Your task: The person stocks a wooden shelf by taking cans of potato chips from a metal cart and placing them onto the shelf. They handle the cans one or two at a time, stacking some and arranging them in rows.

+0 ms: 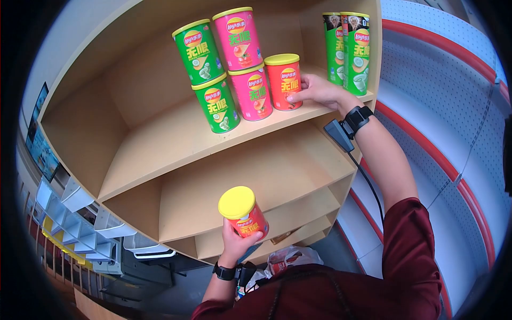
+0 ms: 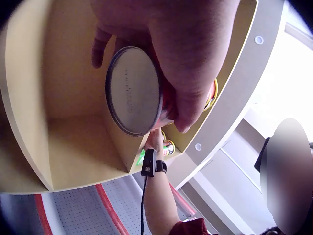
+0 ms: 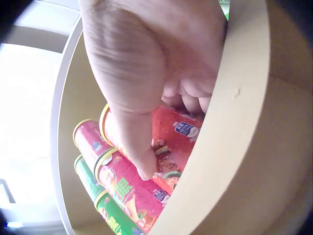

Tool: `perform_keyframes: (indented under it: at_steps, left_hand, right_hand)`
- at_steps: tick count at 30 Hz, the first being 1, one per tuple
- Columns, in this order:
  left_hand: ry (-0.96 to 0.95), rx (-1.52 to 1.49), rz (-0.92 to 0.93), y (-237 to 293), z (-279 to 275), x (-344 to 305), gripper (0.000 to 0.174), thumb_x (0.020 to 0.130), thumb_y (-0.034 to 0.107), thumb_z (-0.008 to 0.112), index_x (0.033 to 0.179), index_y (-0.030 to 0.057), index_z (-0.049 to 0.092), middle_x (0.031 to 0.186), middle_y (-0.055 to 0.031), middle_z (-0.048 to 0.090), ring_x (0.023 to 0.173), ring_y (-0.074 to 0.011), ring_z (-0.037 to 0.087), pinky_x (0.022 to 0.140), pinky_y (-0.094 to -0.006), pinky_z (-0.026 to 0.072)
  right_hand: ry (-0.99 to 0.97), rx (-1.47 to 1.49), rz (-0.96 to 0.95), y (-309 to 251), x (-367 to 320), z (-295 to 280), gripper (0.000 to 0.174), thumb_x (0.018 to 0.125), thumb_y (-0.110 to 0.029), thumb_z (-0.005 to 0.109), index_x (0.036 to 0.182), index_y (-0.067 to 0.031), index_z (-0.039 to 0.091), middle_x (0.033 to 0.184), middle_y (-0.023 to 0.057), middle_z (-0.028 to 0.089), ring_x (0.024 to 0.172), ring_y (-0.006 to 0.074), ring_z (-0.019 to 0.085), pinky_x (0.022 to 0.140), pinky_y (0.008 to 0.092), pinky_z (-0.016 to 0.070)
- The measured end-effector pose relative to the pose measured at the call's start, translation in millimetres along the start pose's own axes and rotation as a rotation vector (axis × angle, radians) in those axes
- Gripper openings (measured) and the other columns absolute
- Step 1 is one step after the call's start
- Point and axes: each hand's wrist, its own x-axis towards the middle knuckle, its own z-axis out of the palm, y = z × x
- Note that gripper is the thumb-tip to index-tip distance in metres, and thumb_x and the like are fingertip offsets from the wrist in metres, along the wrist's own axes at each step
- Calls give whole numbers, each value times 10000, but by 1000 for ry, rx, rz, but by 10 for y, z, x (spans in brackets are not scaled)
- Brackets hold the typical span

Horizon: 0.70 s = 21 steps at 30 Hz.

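Note:
My right hand grips a red can with a yellow lid, which stands on the upper shelf beside a pink can. In the right wrist view the thumb of that hand lies across the red can. Another red can is held upright in my left hand, in front of the lower shelves. Its metal base faces the left wrist camera, with the left hand curled round it.
Left of the pink can stands a green can; a green one and a pink one are stacked above. Two tall green cans stand at the right. White racks with red edges are on the right, a plastic bag below.

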Motion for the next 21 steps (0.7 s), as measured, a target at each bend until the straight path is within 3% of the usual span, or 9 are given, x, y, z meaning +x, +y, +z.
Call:
perform_keyframes:
  at_steps: [7,9,10,12,15,16,17,19,21]
  left_hand:
    - [-30,-11,9,-2,57,-14,726,616,153,835,1174,30,387,1118,-96,537,1024,-179,549,872,-337,471]
    - [-35,-17,1,-1,67,-22,726,615,150,836,1173,30,388,1120,-98,536,1025,-178,549,870,-334,472]
    - [-41,-21,-5,4,62,-19,725,614,147,836,1173,30,389,1122,-99,536,1027,-177,548,869,-332,473]
    - [-30,-10,20,-13,32,-18,726,614,145,836,1173,31,386,1135,-102,530,1029,-177,547,870,-333,473]
    - [-10,-17,52,-32,78,87,749,619,143,833,1194,24,368,1161,-109,515,1040,-184,542,878,-337,469]
    - [-5,-22,42,-35,102,106,771,623,144,830,1215,16,353,1175,-114,507,1048,-190,540,883,-340,466]
    - [-1,-30,45,-20,150,144,771,623,144,830,1215,16,353,1175,-114,507,1048,-190,540,883,-340,466]
    - [6,79,58,50,283,278,837,636,153,821,1275,5,302,1191,-121,496,1069,-213,531,895,-346,460]
    - [22,133,98,57,426,388,900,640,164,816,1326,6,255,1199,-134,497,1091,-230,525,903,-348,456]
  right_hand:
    - [-25,-31,21,-11,-33,4,568,754,-109,720,1239,-9,441,1190,89,545,1096,144,518,976,287,395]
    - [147,76,-208,8,-70,69,617,735,-135,746,1248,-11,428,1244,127,500,1127,186,497,978,303,392]
    - [149,77,-211,41,-90,94,617,735,-135,746,1248,-11,428,1244,127,500,1127,186,497,978,303,392]
    - [620,260,-502,85,-129,144,581,764,-146,718,1242,-8,417,1212,115,496,1114,185,487,978,310,382]
    - [703,16,-726,207,-536,476,386,782,-89,675,1100,-21,467,1025,63,522,995,138,517,870,284,431]
    - [651,-179,-582,350,-696,609,385,755,-102,700,1060,-31,476,1048,61,530,985,129,520,833,281,447]
    - [329,-11,-371,346,-906,788,520,722,-172,744,1136,-26,465,1065,67,533,987,140,524,832,300,450]
    - [-18,-251,-358,412,-1108,1101,688,693,-228,776,1240,-12,418,1149,100,525,1034,166,525,857,331,450]
    - [-97,-228,-232,577,-1223,1366,831,636,-205,827,1303,-14,370,1229,118,489,1046,189,540,908,343,436]
